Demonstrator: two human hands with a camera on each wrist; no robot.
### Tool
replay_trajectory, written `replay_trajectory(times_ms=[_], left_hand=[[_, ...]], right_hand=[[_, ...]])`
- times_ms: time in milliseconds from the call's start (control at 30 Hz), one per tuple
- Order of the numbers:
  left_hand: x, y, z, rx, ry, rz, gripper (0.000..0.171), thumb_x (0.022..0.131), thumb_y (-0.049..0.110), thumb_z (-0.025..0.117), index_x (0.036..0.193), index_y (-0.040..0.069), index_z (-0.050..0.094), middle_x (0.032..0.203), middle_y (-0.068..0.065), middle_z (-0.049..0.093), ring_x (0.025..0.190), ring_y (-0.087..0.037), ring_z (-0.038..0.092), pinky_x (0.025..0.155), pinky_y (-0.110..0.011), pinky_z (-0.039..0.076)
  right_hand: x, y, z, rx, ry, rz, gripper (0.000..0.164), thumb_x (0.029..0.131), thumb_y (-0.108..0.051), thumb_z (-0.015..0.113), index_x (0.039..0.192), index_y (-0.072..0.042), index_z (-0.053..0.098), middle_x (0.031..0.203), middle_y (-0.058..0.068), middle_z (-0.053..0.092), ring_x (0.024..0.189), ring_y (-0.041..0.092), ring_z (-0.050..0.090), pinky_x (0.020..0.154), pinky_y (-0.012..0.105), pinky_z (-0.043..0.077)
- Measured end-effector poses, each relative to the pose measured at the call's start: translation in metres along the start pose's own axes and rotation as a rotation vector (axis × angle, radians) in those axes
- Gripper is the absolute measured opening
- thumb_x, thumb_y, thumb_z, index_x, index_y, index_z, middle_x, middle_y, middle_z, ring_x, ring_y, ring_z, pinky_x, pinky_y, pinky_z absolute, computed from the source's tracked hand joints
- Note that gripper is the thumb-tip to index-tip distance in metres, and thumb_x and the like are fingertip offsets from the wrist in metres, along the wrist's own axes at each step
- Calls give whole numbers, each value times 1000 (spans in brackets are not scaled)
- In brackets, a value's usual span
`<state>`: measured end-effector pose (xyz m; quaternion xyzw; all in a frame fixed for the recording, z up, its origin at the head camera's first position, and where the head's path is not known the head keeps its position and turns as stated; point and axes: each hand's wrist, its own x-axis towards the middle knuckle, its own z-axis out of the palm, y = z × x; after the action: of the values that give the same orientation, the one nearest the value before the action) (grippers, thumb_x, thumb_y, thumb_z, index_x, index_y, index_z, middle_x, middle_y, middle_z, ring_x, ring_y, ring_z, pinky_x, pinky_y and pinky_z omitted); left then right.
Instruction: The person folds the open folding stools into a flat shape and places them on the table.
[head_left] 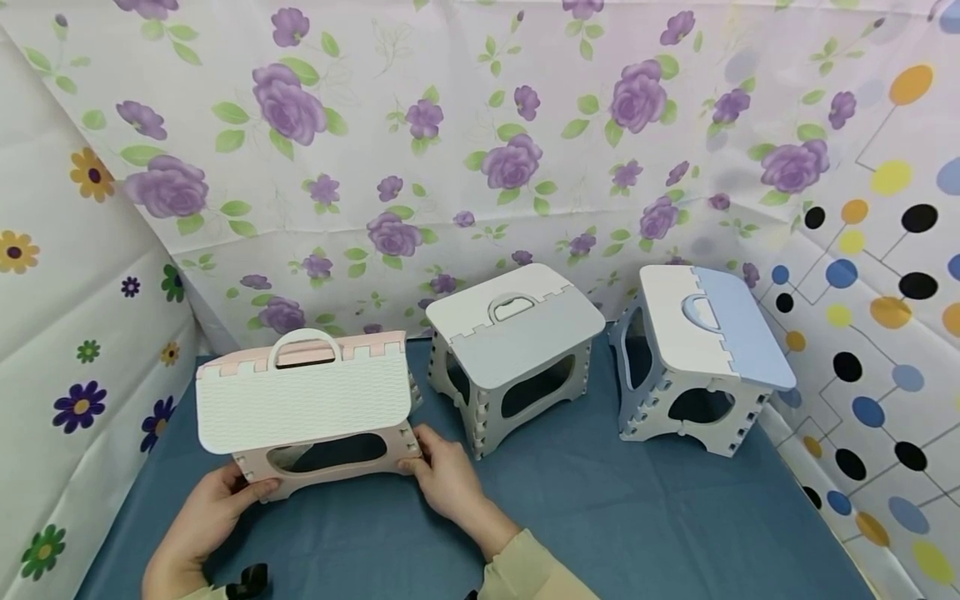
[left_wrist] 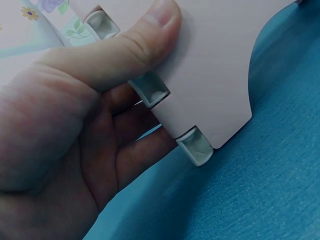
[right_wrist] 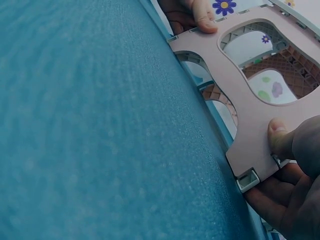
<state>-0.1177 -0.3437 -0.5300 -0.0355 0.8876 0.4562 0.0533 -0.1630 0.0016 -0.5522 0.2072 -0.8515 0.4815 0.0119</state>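
Note:
A pink and white folding step stool [head_left: 303, 400] stands at the left of the table, its two-part top slightly peaked and its white handle loop raised. My left hand [head_left: 208, 515] grips the stool's front left leg corner, thumb on the pink front panel [left_wrist: 210, 65] and fingers behind the edge. With my right hand [head_left: 447, 473] I hold the front right leg corner the same way; the right wrist view shows the thumb on the pink panel [right_wrist: 250, 125]. The fingertips behind the legs are partly hidden.
A grey and white folding stool [head_left: 517, 333] stands just right of the pink one. Farther right is a blue and white folding stool [head_left: 697, 342]. All stand on a blue cloth [head_left: 600, 525]. Flowered and dotted sheets [head_left: 465, 167] hang behind and at both sides.

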Motion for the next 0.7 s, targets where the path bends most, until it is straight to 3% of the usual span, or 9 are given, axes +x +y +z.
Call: replay_trajectory(times_ms=[700], left_hand=[[1, 1, 2, 20, 11, 25, 44, 108, 22, 68, 133, -13, 62, 121, -22, 73, 92, -9, 66, 75, -30, 54]], right_hand=[[-1, 3, 1, -15, 21, -29, 20, 102, -28, 74, 119, -20, 67, 91, -8, 72, 69, 0, 55, 63, 21, 46]])
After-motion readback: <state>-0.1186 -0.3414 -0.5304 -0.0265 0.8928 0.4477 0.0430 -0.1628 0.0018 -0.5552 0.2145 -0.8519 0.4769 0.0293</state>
